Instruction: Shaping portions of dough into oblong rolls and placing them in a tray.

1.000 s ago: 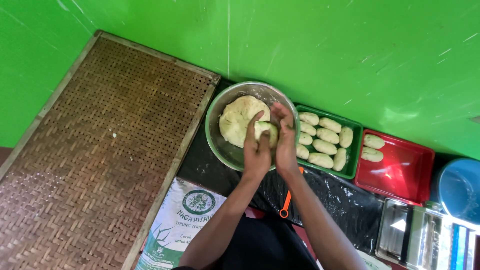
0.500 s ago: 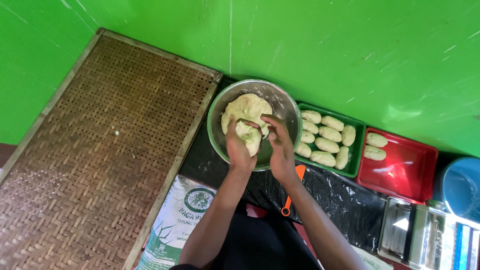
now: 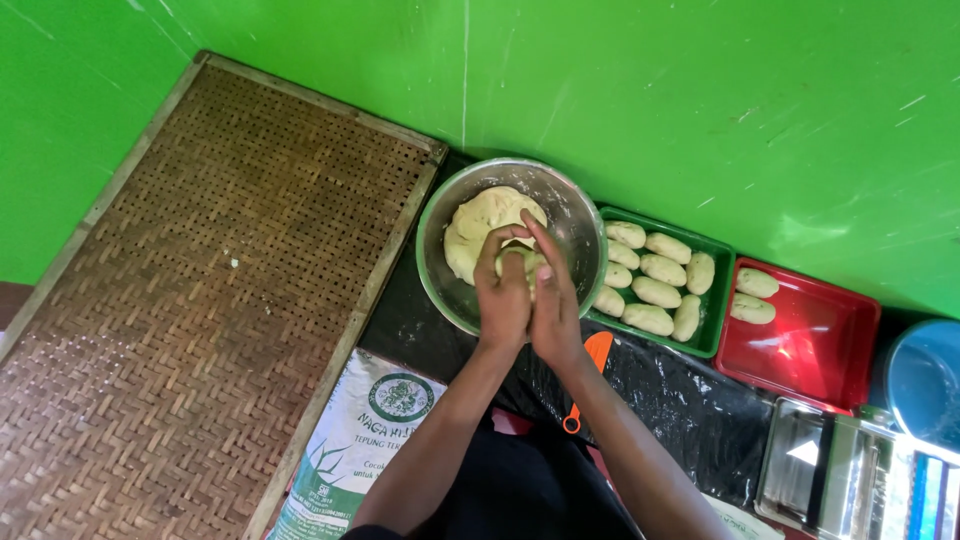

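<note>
A person's left hand (image 3: 503,298) and right hand (image 3: 553,300) are pressed together, palm toward palm, around a small pale lump of dough (image 3: 522,262) that peeks out between the fingers above the near rim of a round, shiny metal bowl (image 3: 580,215). Just beyond the fingertips, inside that bowl, lies the large pale yellow mass of dough (image 3: 478,222), flecked with darker bits and close to the clasped lump; whether the two touch cannot be told. To the right of the clasped hands, just beside the bowl, a green rectangular plastic tray (image 3: 715,305) holds rows of oblong shaped dough pieces (image 3: 655,292), and farther right a red rectangular plastic tray (image 3: 820,340) carries two more oblong dough pieces (image 3: 754,296) at its far left corner. Below the right wrist, an orange plastic scraper (image 3: 590,365) lies on the flour-dusted black plastic sheet (image 3: 680,405) that covers the work surface. Well to the left of the hands stretches a large brown woven bamboo mat (image 3: 180,300) with a wooden frame, and a printed white and green flour sack (image 3: 365,440) lies under the left forearm. At far right sit a blue round plastic tub (image 3: 925,385) and a metal roller machine (image 3: 850,480), both well apart from the hands.
</note>
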